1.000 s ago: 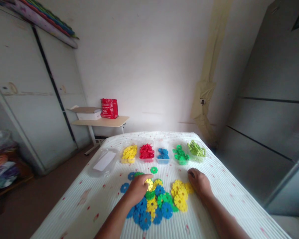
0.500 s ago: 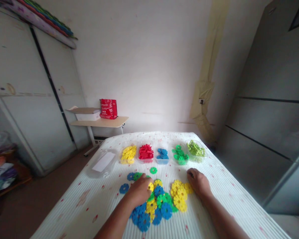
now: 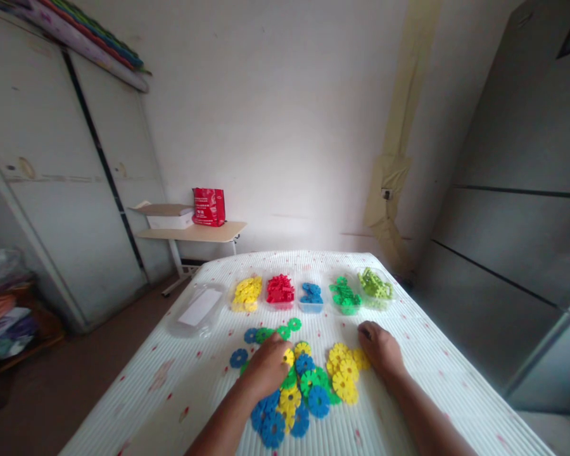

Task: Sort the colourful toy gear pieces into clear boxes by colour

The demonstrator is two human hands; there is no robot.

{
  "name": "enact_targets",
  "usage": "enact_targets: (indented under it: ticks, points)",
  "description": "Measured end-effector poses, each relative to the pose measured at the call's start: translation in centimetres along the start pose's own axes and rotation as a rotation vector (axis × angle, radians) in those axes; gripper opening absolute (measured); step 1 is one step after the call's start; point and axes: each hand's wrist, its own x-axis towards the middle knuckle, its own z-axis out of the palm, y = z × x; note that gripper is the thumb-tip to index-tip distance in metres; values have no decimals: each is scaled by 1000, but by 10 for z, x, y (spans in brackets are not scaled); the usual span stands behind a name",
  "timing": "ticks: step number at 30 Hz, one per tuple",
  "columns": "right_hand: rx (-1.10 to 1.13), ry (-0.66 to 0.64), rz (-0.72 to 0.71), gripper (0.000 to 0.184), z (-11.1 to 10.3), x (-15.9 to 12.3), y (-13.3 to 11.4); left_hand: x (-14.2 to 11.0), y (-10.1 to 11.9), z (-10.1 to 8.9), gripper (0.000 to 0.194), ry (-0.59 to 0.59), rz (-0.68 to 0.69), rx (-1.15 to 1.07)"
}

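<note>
My left hand (image 3: 269,366) is over the loose pile of flower-shaped plastic discs, its fingers curled and pointing down. A yellow disc (image 3: 289,357) lies against its thumb side, and a green disc (image 3: 284,332) shows just beyond the fingertips. Whatever those fingers hold, if anything, is hidden. My right hand (image 3: 382,349) rests closed on the table, touching or very near the edge of the yellow disc cluster (image 3: 344,370); its palm side cannot be seen. Blue discs (image 3: 272,429) lie below my left wrist, with more green and yellow ones in the middle.
Clear tubs in a row hold yellow pieces (image 3: 247,292), red pieces (image 3: 280,289), blue pieces (image 3: 311,294), green pieces (image 3: 345,295) and light green pieces (image 3: 376,285). A clear lid (image 3: 197,310) lies at left. Behind, a side table (image 3: 194,234) bears a red bag (image 3: 209,207).
The green disc beyond my left fingertips shows more fully now as that hand has shifted slightly back. My right hand stays in place. The whole view has drifted a little.
</note>
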Motion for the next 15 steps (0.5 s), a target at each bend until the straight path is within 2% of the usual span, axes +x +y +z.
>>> enact_targets:
  ticks: [5, 9, 13, 14, 15]
  points:
    - [17, 26, -12, 18, 1, 0, 2, 2, -2, 4, 41, 113, -73, -34]
    - [21, 23, -14, 18, 2, 1, 3, 4, -9, -3, 25, 124, -102, -141]
    - [10, 10, -18, 19, 3, 2, 4, 11, -20, -38, 17, 77, -196, -389]
    - [7, 10, -18, 19, 3, 2, 4, 14, -23, -50, 13, 121, -234, -416]
    - [6, 8, -20, 19, 4, 2, 4, 18, -26, -61, 12, 224, -271, -436]
